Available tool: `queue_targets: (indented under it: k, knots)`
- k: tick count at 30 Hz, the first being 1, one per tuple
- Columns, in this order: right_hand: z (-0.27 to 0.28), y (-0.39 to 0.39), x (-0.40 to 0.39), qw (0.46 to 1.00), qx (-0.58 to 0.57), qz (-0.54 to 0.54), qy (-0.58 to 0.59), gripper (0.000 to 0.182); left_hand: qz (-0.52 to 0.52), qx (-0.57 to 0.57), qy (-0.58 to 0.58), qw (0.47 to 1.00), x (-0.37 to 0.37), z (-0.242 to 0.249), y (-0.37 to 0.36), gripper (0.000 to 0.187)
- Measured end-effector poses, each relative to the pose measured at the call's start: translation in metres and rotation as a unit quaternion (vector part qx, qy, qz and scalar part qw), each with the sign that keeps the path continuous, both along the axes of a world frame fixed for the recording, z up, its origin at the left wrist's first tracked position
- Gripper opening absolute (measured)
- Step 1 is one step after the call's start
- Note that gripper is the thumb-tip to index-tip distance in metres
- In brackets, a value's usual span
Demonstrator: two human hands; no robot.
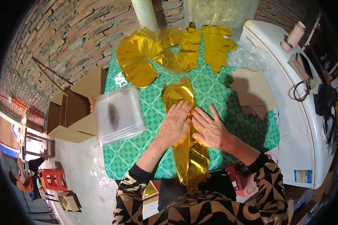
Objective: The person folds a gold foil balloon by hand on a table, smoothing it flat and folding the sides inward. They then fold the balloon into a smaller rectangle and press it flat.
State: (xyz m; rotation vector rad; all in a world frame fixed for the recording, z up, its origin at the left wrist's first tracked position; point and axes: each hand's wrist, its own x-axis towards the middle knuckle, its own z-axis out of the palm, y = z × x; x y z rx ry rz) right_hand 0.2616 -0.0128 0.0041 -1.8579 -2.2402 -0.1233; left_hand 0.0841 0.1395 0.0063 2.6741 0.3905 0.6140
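A flat, shiny gold foil balloon lies lengthwise on the green checked tablecloth, its near end hanging over the table's front edge. My left hand rests flat on its middle, fingers stretched forward. Beside it my right hand presses on the foil's right side, fingers extended and thumb apart. Neither hand grips anything. Farther back lies a large, flat gold foil balloon with a curved shape, and to its right another gold foil piece.
At the left stand a stack of clear plastic bags and open cardboard boxes. Brown cardboard sheets and crumpled clear plastic lie at the right, by a white appliance. A red stool and a person appear far left.
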Motion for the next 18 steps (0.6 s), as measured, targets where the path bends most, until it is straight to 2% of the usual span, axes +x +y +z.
queue_targets:
  k: [9,18]
  knots:
    - [0.0001,0.0005,0.0041,1.000,0.001,0.014,0.023,0.072,0.013,0.084,0.029,0.996,0.0007,-0.0060,-0.0027,0.060]
    - [-0.0024,0.0013,0.0100,0.993,-0.025,0.021,0.112,0.074,0.025,0.095,0.035,0.995,0.0028,-0.0056,-0.0058,0.066]
